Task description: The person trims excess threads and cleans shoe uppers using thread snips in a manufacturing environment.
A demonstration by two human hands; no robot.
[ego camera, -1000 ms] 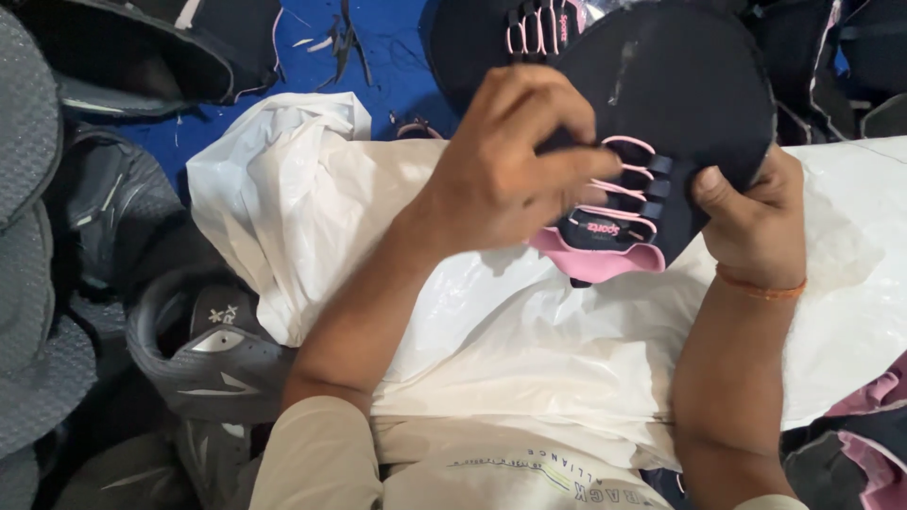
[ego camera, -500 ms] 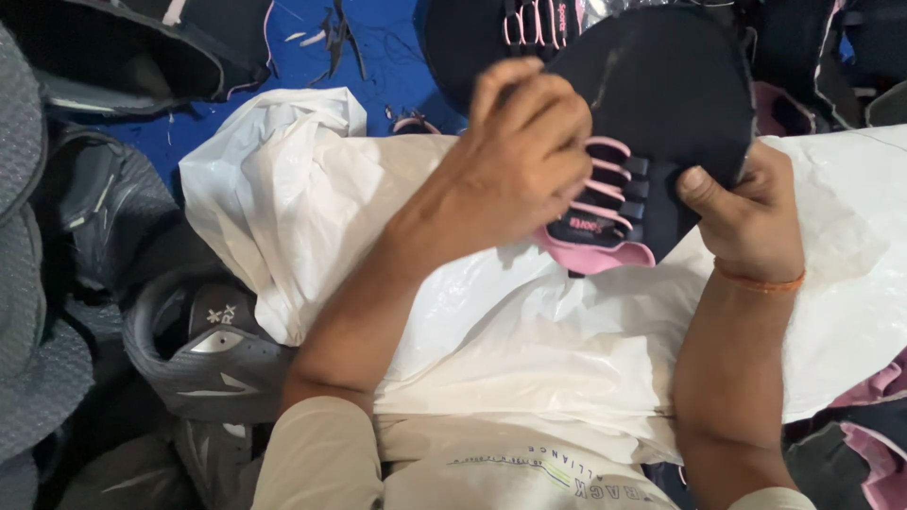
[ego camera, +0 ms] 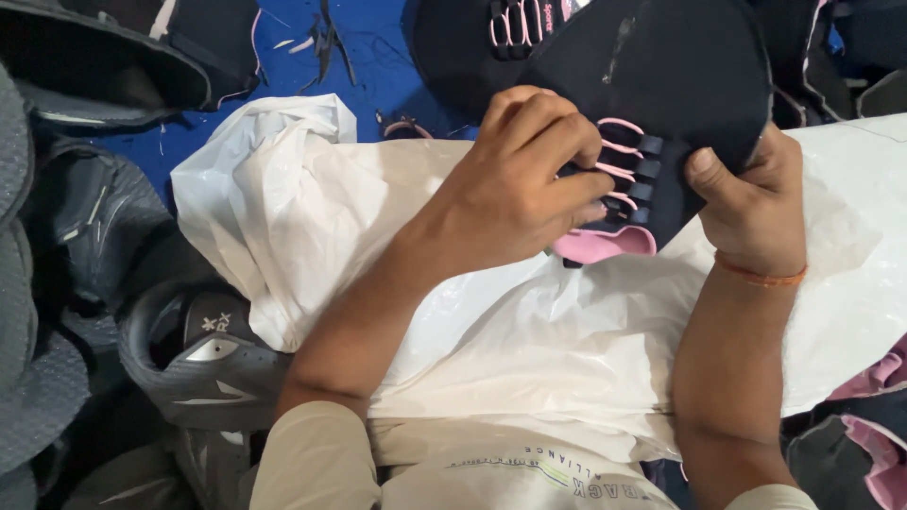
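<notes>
Both hands hold one black shoe upper [ego camera: 680, 66] above the lap. The right hand [ego camera: 751, 194] grips its right edge, with the thumb pressed on the front face beside the row of small dark tabs, and the other fingers are hidden behind the piece. The left hand [ego camera: 515, 184] lies over the left part of the same piece, the fingers bent and the fingertips [ego camera: 590, 184] touching the pink loops [ego camera: 619, 151] that pass through the tabs; it pinches at these loops, but I cannot tell exactly which loop is between the fingers. A pink tongue [ego camera: 605, 244] sticks out at the lower end of the piece, just under the left hand. Under both arms a white plastic sheet [ego camera: 529, 349] covers the lap and spreads to the left and right. A thin orange thread [ego camera: 761, 274] goes around the right wrist. Behind the held piece, a second black piece with pink loops [ego camera: 463, 42] lies on a blue floor [ego camera: 378, 66]. At the left side, dark grey shoe parts [ego camera: 203, 364] are piled near the knee.
</notes>
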